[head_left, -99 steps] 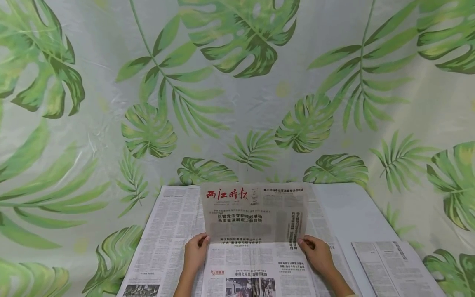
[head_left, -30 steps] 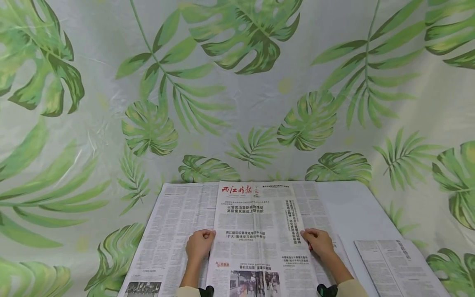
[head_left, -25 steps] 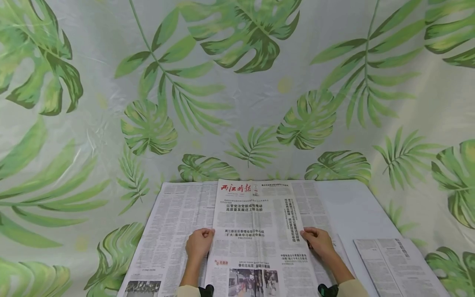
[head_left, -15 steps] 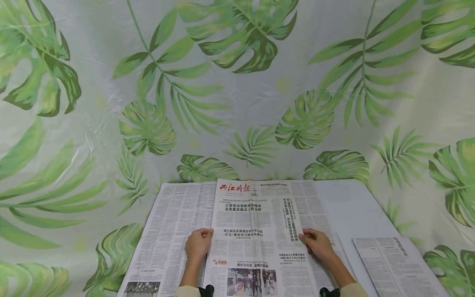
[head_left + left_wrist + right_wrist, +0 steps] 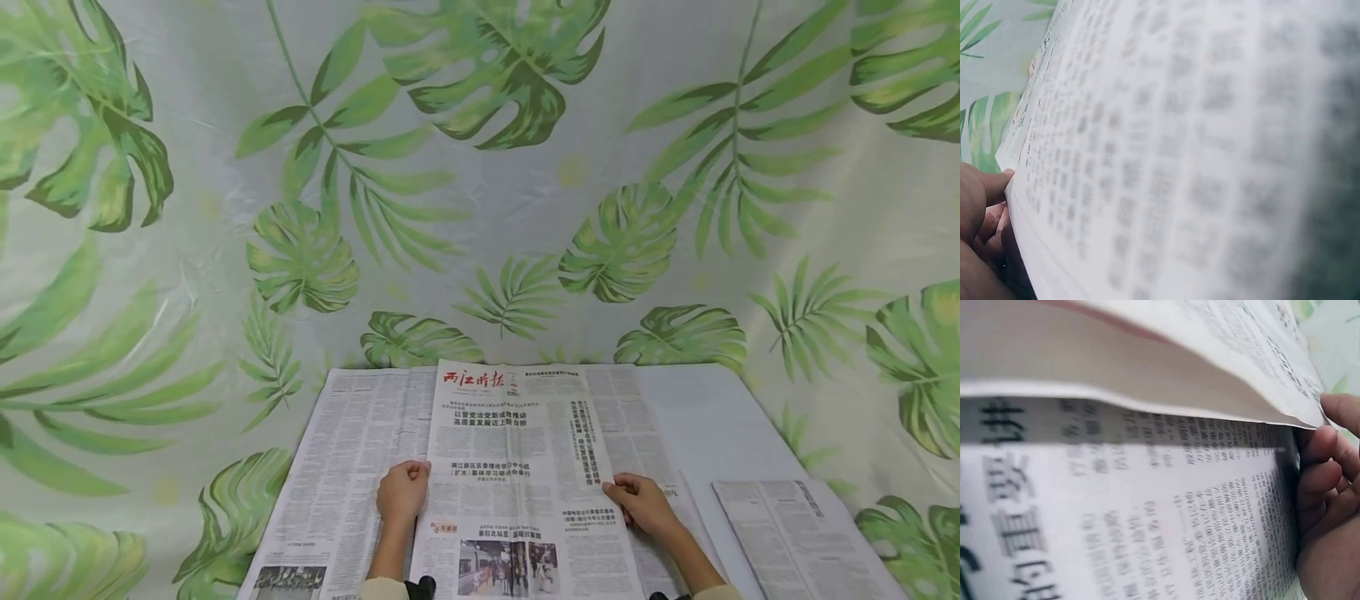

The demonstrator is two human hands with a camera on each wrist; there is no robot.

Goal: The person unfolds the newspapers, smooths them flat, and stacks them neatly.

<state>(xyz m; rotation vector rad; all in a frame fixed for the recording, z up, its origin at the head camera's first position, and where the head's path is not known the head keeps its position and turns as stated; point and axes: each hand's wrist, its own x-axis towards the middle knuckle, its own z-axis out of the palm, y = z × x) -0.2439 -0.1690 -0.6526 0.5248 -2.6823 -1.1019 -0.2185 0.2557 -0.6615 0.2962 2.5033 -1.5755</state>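
A newspaper (image 5: 487, 492) with a red masthead and a photo near its lower part lies in the middle of the head view, over other spread newspaper. My left hand (image 5: 402, 492) pinches its left edge, fingers curled in. In the left wrist view the thumb of the left hand (image 5: 985, 206) presses the sheet's edge against the fingers. On the opposite side my right hand (image 5: 641, 502) pinches the right edge. The right wrist view shows the right hand (image 5: 1332, 487) with thumb and forefinger on the raised edge, and a gap between it and the printed sheet (image 5: 1147, 519) underneath.
Spread newspaper (image 5: 341, 467) covers the table's left and middle. A folded newspaper (image 5: 795, 533) lies at the right on the white table (image 5: 690, 425). Behind hangs a leaf-patterned curtain (image 5: 480, 208).
Earlier the newspaper's upper half stood raised toward me; now it lies back flat. Over the last second the sheet has shifted slightly left, with both hands still at its edges.
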